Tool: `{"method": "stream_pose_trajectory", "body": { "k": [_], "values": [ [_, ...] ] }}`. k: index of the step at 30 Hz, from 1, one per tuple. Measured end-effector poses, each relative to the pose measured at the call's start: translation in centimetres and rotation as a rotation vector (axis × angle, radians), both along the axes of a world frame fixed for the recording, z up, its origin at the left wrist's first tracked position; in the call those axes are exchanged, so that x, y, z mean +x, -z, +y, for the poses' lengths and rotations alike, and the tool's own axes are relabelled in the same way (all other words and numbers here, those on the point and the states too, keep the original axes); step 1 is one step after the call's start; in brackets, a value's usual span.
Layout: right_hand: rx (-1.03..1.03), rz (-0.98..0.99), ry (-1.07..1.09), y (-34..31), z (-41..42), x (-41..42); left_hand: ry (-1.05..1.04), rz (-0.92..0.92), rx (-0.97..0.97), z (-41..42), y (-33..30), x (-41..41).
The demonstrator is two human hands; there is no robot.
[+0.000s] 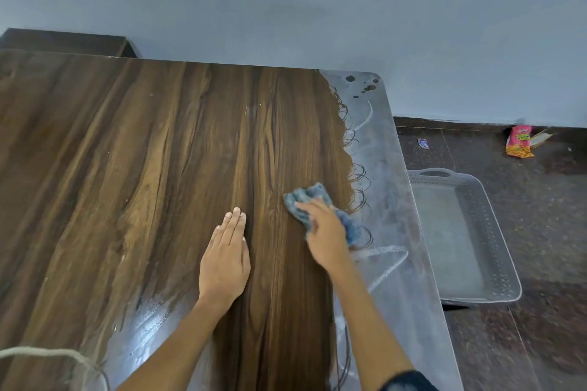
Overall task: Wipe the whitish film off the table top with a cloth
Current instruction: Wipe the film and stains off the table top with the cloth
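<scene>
Most of the table [143, 168] already shows clean brown wood grain, so the wiping looks well advanced. What is left, as far as can be seen, is the film [384, 168], a whitish band that runs down the right edge from the far corner toward the near edge, with a scalloped border of looping streaks where it meets the cleared wood. A few dark spots sit in the film at the far right corner. Near the front left there is also a shiny, wet-looking patch; whether film remains there cannot be told. The right hand [324, 232] presses down on the cloth [314, 200], a crumpled blue rag, with fingers spread over it and slightly curled into it. The cloth lies right at the border between clean wood and film, about midway along the right side. The left hand [225, 260] rests flat on the clean wood just beside it, fingers straight and together, holding nothing; it seems to steady the person. Nothing on the table stands in the way of the remaining band. Off the right edge, lower down, a grey tray [495, 232] sits close under the table side, and loosened residue pushed over that edge would likely fall into it. Farther off on the dark floor [540, 327] lie a pink packet [518, 141] and a small wrapper [422, 143]. A pale cord [63, 355] curves in at the lower left.
</scene>
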State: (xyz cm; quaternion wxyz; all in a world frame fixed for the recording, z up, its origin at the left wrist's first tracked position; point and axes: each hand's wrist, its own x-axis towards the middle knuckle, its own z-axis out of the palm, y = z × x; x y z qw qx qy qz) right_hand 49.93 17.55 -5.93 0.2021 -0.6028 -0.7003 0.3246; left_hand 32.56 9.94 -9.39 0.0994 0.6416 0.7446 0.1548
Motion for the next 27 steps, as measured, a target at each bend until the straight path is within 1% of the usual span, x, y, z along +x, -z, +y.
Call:
{"method": "stream_pose_trajectory", "body": {
  "k": [3,5,6,8,10,12,14,17,20,22,24,27],
  "values": [
    [-0.013,0.039,-0.195,0.6,-3.9,-1.9,0.002,-0.006,0.0,-0.7,0.1,0.0],
    [-0.007,0.042,-0.337,0.9,-7.2,-0.8,-0.003,-0.012,-0.005,-1.1,0.1,0.1],
    [0.002,0.067,-0.373,1.1,-8.5,0.4,-0.009,-0.004,-0.01,-1.2,0.0,0.1],
    [-0.023,0.079,-0.362,1.3,-9.3,3.3,-0.018,0.015,-0.019,-1.5,0.0,0.3],
    [-0.041,0.064,-0.268,1.2,-7.7,5.7,-0.027,0.017,-0.023,-1.8,0.0,0.4],
    [-0.075,0.054,-0.16,0.5,-4.6,6.4,-0.045,0.008,-0.022,-2.1,0.0,0.6],
    [-0.081,0.045,-0.112,-0.2,-1.9,5.4,-0.055,-0.001,-0.018,-2.4,-0.1,0.8],
    [-0.065,0.057,-0.167,-0.5,-1.4,2.1,-0.073,-0.017,-0.003,-2.8,-0.2,1.1],
    [-0.036,0.061,-0.321,-0.3,-5.3,0.2,-0.083,-0.033,0.012,-3.3,-0.1,1.2],
    [-0.011,0.048,-0.433,-0.1,-8.4,0.8,-0.087,-0.031,0.025,-3.6,0.0,1.3],
    [-0.024,0.062,-0.497,0.2,-10.6,2.7,-0.094,-0.023,0.022,-3.9,0.1,1.2],
    [-0.06,0.073,-0.45,0.8,-10.7,6.2,-0.076,-0.009,0.032,-4.6,0.3,1.0]
  ]
}}
